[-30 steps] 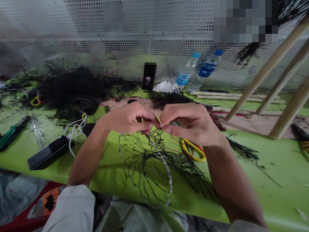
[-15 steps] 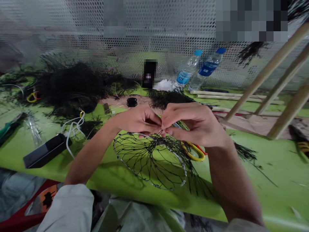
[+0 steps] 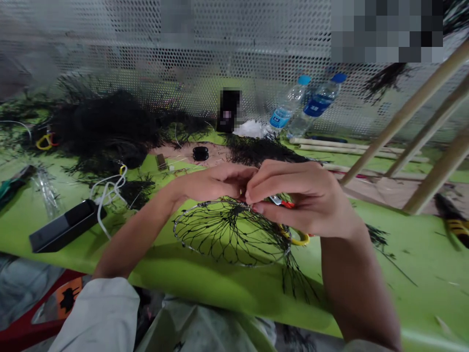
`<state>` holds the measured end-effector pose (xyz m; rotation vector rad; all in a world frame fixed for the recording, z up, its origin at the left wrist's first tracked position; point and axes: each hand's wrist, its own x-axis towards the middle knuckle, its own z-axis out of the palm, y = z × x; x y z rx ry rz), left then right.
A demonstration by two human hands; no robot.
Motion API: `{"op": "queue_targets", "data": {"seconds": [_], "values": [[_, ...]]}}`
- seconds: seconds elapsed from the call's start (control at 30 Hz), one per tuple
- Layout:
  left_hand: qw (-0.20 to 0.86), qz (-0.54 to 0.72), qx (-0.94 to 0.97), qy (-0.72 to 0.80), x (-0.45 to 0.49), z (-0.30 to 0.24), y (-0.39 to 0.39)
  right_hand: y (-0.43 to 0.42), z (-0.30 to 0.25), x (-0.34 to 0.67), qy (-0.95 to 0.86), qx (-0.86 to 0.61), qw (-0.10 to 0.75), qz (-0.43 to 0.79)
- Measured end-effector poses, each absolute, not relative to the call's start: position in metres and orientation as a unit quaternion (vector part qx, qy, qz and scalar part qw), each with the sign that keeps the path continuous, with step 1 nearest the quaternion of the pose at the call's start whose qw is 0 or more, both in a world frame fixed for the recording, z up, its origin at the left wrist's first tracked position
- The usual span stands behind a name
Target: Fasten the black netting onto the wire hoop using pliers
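A black knotted net (image 3: pixel 234 237) is strung on a round wire hoop (image 3: pixel 175 230) just in front of me. My left hand (image 3: pixel 220 182) is closed at the hoop's far side, with its fingertips meeting those of the other hand. My right hand (image 3: pixel 304 195) pinches at the same spot, where the net strands gather. The fingers hide the exact strand between them. Loose net ends hang at the hoop's right side. Scissors with yellow and red handles (image 3: pixel 302 238) lie partly hidden beneath my right hand and the net.
On the green table (image 3: pixel 164 288), a dark power bank (image 3: pixel 68 227) with a white cable lies left. Behind are a black net heap (image 3: pixel 110 122), a phone (image 3: pixel 227 112) and two water bottles (image 3: pixel 280 115). Wooden poles (image 3: pixel 406 117) slant at right, near pliers (image 3: pixel 454 222).
The hoop's near edge has risen, so it looks flatter. My right hand has shifted slightly right and down, and my left fingers have curled closer to it. The view has shifted slightly.
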<state>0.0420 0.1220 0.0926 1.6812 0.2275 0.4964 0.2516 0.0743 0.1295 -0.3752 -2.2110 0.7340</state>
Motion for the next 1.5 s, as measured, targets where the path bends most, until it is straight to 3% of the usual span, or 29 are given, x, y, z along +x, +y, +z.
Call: {"op": "queue_targets", "data": {"seconds": [0.3, 0.67, 1.1, 1.5], "values": [[0.570, 0.221, 0.782, 0.123, 0.031, 0.105, 0.125, 0.078, 0.126, 0.256, -0.859, -0.135, 0.399, 0.290], [0.631, 0.245, 0.718, 0.162, 0.035, 0.112, 0.109, 0.073, 0.128, 0.255, -0.847, -0.177, 0.418, 0.276], [0.495, 0.282, 0.799, 0.192, 0.021, 0.136, 0.104, 0.069, 0.119, 0.248, -0.811, -0.202, 0.480, 0.268], [0.324, 0.364, 0.827, 0.280, 0.026, 0.138, 0.081, 0.059, 0.113, 0.232, -0.686, -0.321, 0.542, 0.364]]}}
